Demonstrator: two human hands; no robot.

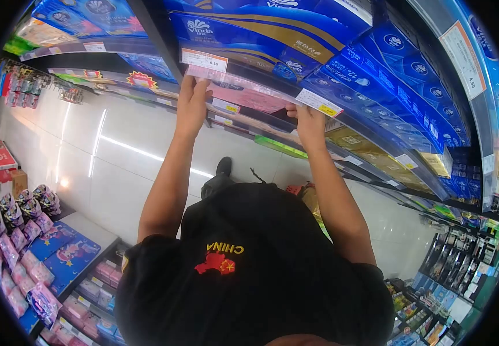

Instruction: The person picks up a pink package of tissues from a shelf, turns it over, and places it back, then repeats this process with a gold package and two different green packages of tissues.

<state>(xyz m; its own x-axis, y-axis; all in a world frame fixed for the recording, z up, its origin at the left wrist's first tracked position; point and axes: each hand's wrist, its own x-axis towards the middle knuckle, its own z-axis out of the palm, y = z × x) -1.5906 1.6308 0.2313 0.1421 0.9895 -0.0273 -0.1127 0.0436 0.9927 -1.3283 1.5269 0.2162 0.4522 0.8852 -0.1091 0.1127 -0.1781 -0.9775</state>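
Note:
Both hands reach to a pink package (243, 93) that lies on a shelf under the blue Vinda packs (249, 29). My left hand (193, 104) is at the package's left end, its fingers on the edge just below a white and orange price label (204, 60). At the right end is my right hand (308, 124), with thumb and finger pinched together near a white and yellow label (318, 102). The shelf edge and labels partly cover the fingertips and the package.
Blue tissue packs (388, 86) fill the shelves at the right, with gold packs (365, 153) lower down. A lower shelf holds a green package (281, 146). Pink packages (30, 230) stand on a display at the left. Tiled floor (116, 144) shows below.

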